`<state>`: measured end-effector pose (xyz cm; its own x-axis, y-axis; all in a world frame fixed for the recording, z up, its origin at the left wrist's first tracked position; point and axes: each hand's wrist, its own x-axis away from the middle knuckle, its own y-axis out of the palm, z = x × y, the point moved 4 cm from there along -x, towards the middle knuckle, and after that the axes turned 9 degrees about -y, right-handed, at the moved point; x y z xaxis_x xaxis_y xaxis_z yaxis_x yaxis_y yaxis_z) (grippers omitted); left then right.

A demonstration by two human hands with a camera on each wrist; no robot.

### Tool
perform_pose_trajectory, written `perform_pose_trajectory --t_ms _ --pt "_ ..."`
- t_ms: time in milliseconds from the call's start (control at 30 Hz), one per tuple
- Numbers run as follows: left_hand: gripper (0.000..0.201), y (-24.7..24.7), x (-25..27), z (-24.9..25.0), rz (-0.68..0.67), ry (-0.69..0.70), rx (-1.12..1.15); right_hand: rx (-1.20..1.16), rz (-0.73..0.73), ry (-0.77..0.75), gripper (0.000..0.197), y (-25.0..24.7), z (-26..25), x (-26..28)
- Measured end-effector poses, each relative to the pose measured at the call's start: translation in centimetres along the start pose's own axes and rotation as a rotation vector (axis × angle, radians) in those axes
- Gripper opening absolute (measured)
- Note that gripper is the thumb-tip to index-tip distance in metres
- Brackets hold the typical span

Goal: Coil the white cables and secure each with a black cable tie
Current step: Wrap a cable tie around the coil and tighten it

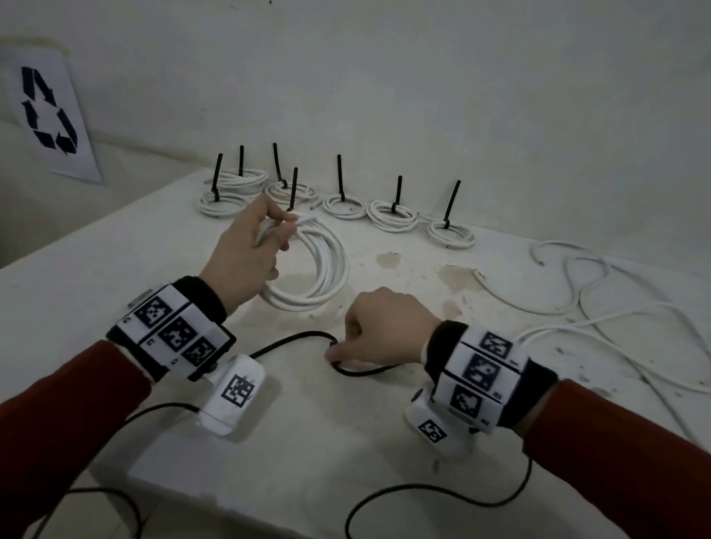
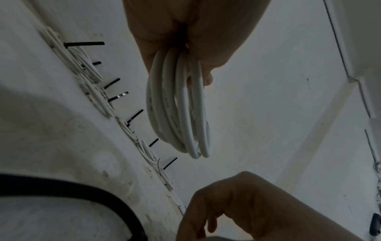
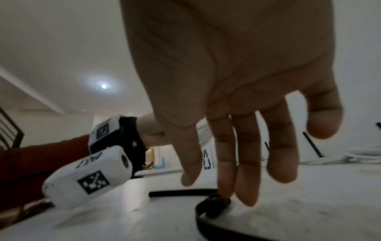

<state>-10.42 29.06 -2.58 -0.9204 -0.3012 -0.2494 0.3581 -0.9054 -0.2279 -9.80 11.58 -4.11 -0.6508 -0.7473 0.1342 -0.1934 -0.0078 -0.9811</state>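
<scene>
My left hand [image 1: 280,233] holds a coil of white cable [image 1: 326,274] upright by its top, a little above the table; the left wrist view shows the loops [image 2: 179,106] hanging from the closed fingers [image 2: 177,37]. My right hand [image 1: 363,337] reaches down onto a long black cable tie [image 1: 291,340] lying on the table near the front. In the right wrist view the nearly straight fingertips [image 3: 245,195] touch a bent loop of the tie [image 3: 214,205]; the thumb stays off it.
Several tied white coils [image 1: 343,207] with upright black tie tails line the back of the white table [image 1: 47,321]. Loose white cables [image 1: 586,306] sprawl at the right. Black camera leads [image 1: 429,493] trail over the front edge. A recycling sign [image 1: 50,111] leans at the left wall.
</scene>
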Motion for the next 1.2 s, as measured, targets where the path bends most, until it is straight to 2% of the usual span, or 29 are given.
perform_pose_trajectory --t_ms 67,267,433,633,767,833,900,967,1100,1200 --pt "0.01 0.0 0.0 -0.1 0.004 -0.001 0.014 0.044 -0.016 0.016 0.051 0.3 -0.7 -1.1" --pt "0.012 0.1 -0.2 -0.1 0.02 0.001 0.071 0.0 -0.093 -0.001 0.034 -0.1 -0.8 -2.2" --pt "0.015 0.3 -0.5 0.0 0.029 0.005 0.091 -0.05 -0.072 0.098 0.029 -1.2 2.0 -1.5" --pt "0.012 1.6 -1.0 0.2 0.033 0.017 0.095 -0.383 0.123 0.196 0.01 -4.2 6.0 1.2" --pt "0.013 2.9 -1.3 0.5 0.02 0.037 0.067 -0.632 0.291 0.144 0.002 -6.7 7.4 3.9" --pt "0.016 3.4 -1.4 0.9 0.033 0.051 0.053 -0.577 0.332 0.103 0.002 -7.2 7.2 4.6" --pt "0.019 4.0 -1.6 1.4 0.039 0.055 0.053 -0.373 0.238 0.088 0.007 -6.3 6.3 4.5" --pt "0.019 4.6 -1.7 1.8 0.028 0.055 0.044 -0.152 0.069 0.088 0.016 -4.3 5.2 3.7" --pt "0.01 5.4 -1.7 2.3 0.006 0.062 0.004 0.062 -0.181 0.103 0.036 -0.9 4.3 1.7" --pt "0.012 5.5 -1.7 2.4 0.001 0.053 -0.001 0.099 -0.225 0.066 0.025 -0.4 4.2 0.9"
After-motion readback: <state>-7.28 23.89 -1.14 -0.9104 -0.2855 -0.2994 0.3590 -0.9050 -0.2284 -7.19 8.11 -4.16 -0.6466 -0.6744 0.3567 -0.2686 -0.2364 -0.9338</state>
